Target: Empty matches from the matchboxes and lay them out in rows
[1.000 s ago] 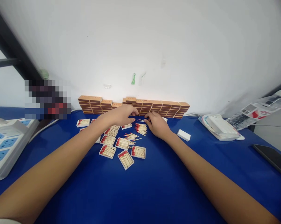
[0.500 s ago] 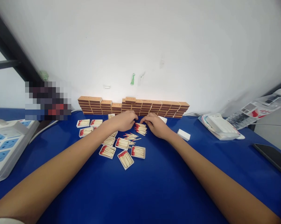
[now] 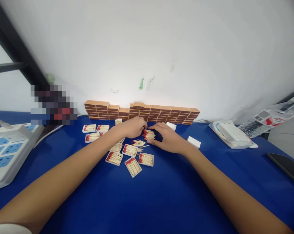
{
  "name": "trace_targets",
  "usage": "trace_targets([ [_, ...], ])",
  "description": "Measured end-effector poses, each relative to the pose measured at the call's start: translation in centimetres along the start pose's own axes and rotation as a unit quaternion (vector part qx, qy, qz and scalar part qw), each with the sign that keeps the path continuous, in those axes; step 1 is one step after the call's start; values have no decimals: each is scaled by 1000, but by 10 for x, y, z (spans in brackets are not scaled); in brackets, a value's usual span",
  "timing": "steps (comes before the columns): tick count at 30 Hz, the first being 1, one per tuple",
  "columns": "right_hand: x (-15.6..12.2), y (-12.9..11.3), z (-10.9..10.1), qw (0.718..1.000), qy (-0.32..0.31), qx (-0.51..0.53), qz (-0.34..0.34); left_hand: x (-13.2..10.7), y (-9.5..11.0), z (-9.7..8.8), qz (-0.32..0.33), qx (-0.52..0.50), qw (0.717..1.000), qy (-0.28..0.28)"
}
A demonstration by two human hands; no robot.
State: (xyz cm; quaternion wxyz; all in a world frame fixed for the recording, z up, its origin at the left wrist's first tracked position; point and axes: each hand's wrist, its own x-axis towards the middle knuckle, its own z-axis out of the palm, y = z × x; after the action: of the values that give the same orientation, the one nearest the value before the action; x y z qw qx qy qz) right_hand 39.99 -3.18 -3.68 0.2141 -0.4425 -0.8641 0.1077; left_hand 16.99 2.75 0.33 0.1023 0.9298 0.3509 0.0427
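Note:
A heap of red-tipped matches point(image 3: 150, 134) lies on the blue tabletop between my two hands. My left hand point(image 3: 136, 126) is at its left, with fingers curled down and pressed together; what they hold, if anything, is hidden. On the other side, my right hand point(image 3: 168, 138) has its thumb and forefinger spread around the heap's right side. Loose matches point(image 3: 138, 143) are scattered just in front. Several white matchbox trays filled with matches, such as one tray point(image 3: 146, 159) and a tilted one point(image 3: 133, 166), lie nearer me and to the left, some partly behind my left forearm.
A low wall of stacked matchboxes point(image 3: 159, 113) runs along the white wall. White empty-looking trays point(image 3: 193, 142) lie to the right. A power strip point(image 3: 5, 152) is at the left; a plastic-wrapped pack point(image 3: 231, 133) and a dark phone point(image 3: 285, 165) are at the right.
My right hand has opened wider, its thumb coming down toward the near side of the match heap. My left hand stays beside the heap, fingers curled. The whole view has shifted slightly.

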Motion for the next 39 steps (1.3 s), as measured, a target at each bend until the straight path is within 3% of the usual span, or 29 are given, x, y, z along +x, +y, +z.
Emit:
trace_targets([
  [5,4,2,7,1000,-2,-14,-15,-16,1,-34,-29,-17,999,25],
  [8,7,4,10,1000,4,-14,-23,-35,8,-45,-41,-31,998,35],
  [11,7,-1,9,998,32,-24,-38,-62,14,-37,-15,-18,998,50],
  [15,5,-24,6,992,91,-17,-89,-103,16,-15,-13,-35,998,59],
  [19,-1,-46,7,988,89,7,-129,-128,9,4,-4,-49,996,79],
  [23,-6,-45,10,984,104,2,-145,-131,6,16,8,-82,992,92],
  [28,-8,-35,4,986,120,-12,-119,-132,10,24,22,-90,989,119],
  [39,-1,-11,12,998,53,1,-37,-138,0,25,73,-45,970,226],
])
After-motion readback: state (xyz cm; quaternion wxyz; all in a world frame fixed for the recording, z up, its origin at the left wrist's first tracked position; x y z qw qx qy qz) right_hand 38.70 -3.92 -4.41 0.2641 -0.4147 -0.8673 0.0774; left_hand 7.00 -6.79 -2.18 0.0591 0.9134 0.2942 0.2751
